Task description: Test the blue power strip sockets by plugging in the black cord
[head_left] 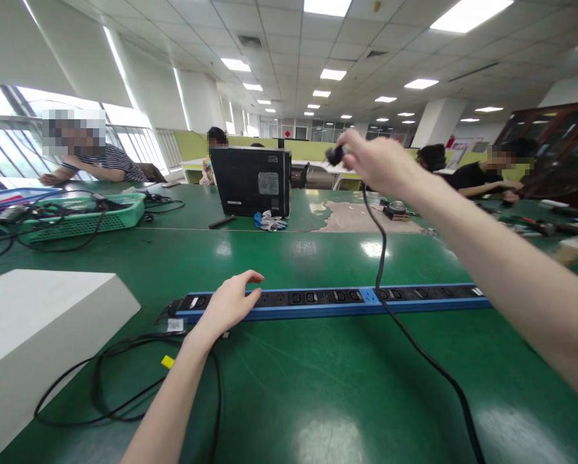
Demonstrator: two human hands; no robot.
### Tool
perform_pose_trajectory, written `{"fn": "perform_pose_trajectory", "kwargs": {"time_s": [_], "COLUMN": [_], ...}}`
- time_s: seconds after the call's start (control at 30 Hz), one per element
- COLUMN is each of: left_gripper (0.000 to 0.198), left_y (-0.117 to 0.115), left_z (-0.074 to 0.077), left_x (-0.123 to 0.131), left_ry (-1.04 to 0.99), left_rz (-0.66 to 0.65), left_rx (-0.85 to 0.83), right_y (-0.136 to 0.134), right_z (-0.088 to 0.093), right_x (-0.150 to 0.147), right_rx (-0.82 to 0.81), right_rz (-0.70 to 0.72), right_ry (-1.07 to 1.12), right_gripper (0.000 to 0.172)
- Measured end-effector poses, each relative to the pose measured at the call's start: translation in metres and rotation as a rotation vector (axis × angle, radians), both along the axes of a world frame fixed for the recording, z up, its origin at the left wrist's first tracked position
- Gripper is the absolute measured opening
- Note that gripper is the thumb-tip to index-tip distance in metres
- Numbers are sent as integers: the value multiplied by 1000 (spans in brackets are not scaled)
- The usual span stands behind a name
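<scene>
A long blue and black power strip with a row of sockets lies across the green table. Over its left part is my left hand, thumb and fingers apart, with nothing between them; whether it touches the strip I cannot tell. My right hand is raised well above the table, its fingers pinching a black plug. From this plug a black power cord hangs down, crosses in front of the strip and runs off the lower right. Another black cable with a yellow tag lies coiled beside my left forearm.
A white box stands at the left. Behind it is a green basket full of cables. A black computer case and gloves sit farther back. Several people are around the table, one at the right.
</scene>
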State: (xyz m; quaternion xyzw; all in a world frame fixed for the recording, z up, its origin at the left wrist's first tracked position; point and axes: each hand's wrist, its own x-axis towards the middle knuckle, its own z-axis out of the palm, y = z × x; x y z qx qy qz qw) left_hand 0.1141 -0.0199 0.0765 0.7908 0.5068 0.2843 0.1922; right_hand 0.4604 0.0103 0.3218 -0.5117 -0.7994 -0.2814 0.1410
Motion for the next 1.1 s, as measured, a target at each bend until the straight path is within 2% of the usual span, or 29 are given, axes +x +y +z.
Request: {"fn": "perform_pose_trajectory", "kwargs": {"time_s": [0.03, 0.1, 0.2, 0.27, 0.33, 0.43, 0.6, 0.77, 0.97, 1.1], "left_gripper": [33, 38, 45, 52, 61, 65, 47, 39, 37, 36], "left_y": [5, 12, 14, 12, 8, 4, 5, 7, 6, 7], "left_z": [-8, -24, -39, -41, -40, -37, -36, -38, -46, -50], "left_x": [-2, -3, 0, 4, 10, 18, 26, 28, 32, 29], "left_ry": [38, 93, 111, 79, 24, -57, -109, -114, -110, -76], "left_rz": [5, -23, -86, -149, -195, -203, -151, -147, -129, -135], "left_rx": [18, 5, -31, -43, -51, -70, -5, -27, 15, 49], "right_y": [-3, -10, -17, -21, -23, -24, -19, -20, -15, 0], "right_z": [-22, -71, -137, -167, -186, -200, -210, -218, -225, -233], "right_x": [-11, -32, -59, -73, -86, -100, -106, -102, -111, -121], "right_rx": [16, -100, -275, -348, -383, -413, -440, -523, -627, -639], "right_rz": [17, 139, 275, 319, 356, 398, 422, 426, 324, 189], "right_ry": [-51, -120, -80, -105, -171, -238, -225, -79, 218, 255], "right_gripper": [40, 34, 32, 32, 32, 27, 28, 30, 24, 38]}}
